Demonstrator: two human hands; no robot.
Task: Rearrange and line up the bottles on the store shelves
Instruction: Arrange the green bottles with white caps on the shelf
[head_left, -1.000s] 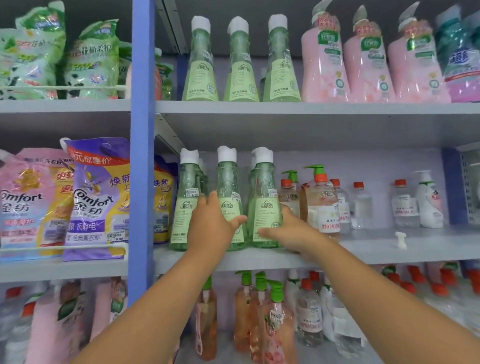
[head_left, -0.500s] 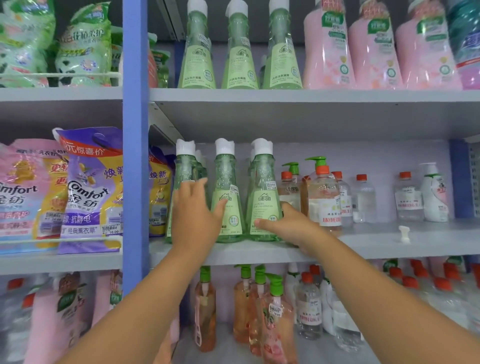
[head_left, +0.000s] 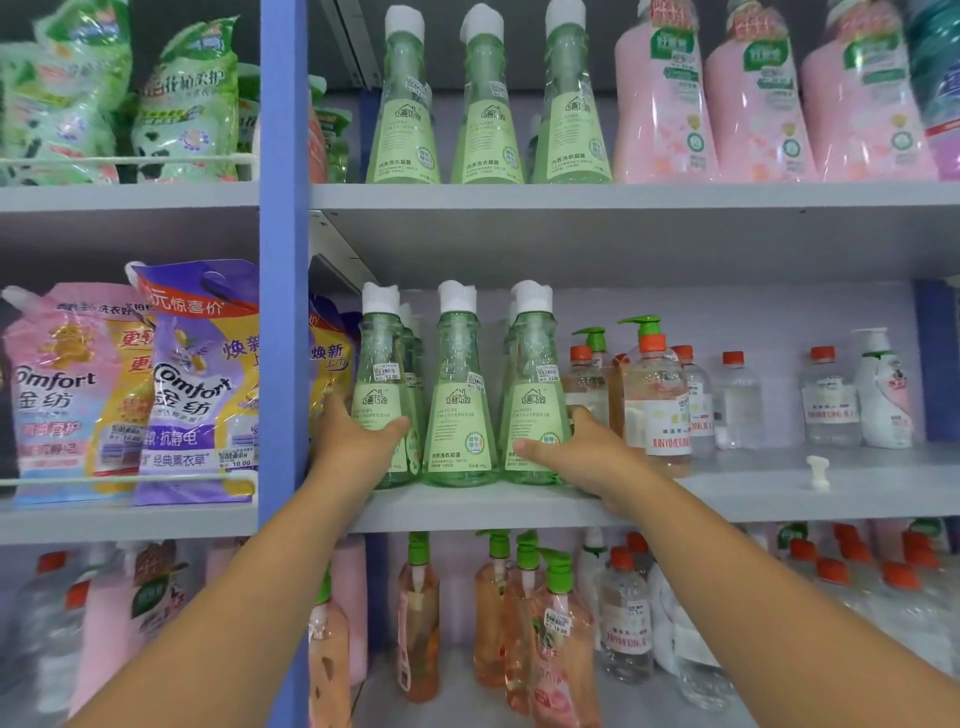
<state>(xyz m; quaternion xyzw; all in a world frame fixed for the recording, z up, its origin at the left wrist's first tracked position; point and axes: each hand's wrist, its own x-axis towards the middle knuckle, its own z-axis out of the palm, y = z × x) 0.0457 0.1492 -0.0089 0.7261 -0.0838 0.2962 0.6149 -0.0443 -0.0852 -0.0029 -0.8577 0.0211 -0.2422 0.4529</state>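
- Three green bottles with white caps stand in a row at the front of the middle shelf (head_left: 467, 506), and both hands are on that row.
- Left of the left fingers, past the blue upright post (head_left: 283, 312), hang purple and pink Comfort refill pouches (head_left: 197, 384) behind a white rail.
- The left hand (head_left: 353, 441) grips the left green bottle (head_left: 382, 395) low on its body: the thumb lies across the front label, the fingers curl round its left side, only partly seen.
- Between the two thumbs stands the middle green bottle (head_left: 460, 395), upright, touched by neither hand as far as can be told.
- The right hand (head_left: 576, 452) holds the right green bottle (head_left: 532, 395): the thumb presses its lower front, the fingers wrap round its right side, between it and the clear pump bottle (head_left: 657, 395) just beside.
- More green bottles stand behind the front three, mostly hidden.
- Right of the right fingers stand clear bottles with orange caps (head_left: 735, 400), a white pump bottle (head_left: 883, 389), and a small white cap (head_left: 818, 470) lying loose on the shelf.
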